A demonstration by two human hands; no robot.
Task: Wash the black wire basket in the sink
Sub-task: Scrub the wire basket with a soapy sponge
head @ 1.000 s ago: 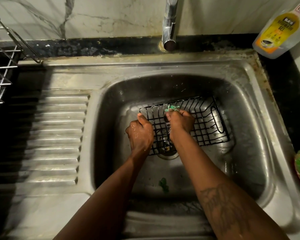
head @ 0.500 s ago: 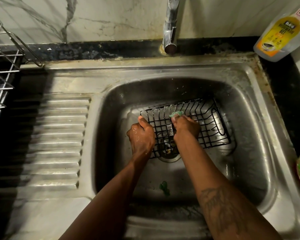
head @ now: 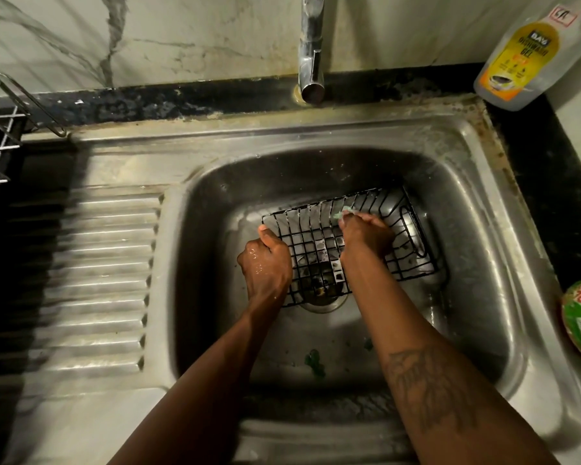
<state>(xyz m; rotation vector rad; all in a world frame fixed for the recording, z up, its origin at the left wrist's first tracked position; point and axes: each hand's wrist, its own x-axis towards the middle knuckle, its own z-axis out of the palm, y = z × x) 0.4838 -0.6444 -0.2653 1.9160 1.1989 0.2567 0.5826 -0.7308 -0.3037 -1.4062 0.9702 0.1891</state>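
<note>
- Left hand (head: 265,267): fingers closed on the left edge of the black wire basket (head: 399,229) in the sink (head: 483,270);
- Right hand (head: 366,234): fingers gripping a green scrubber (head: 344,213) against the wires.

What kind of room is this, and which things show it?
Most likely a home kitchen, at the washing-up spot: a steel sink with a ribbed drainboard, a tap against a marble wall, and a dishwash gel bottle on the dark counter.

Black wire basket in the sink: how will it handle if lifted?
The black wire basket is thin open wire, so probably light and fairly stiff. It looks wet, so likely slippery. The left hand grips its edge, suggesting it slides on the sink.
</note>
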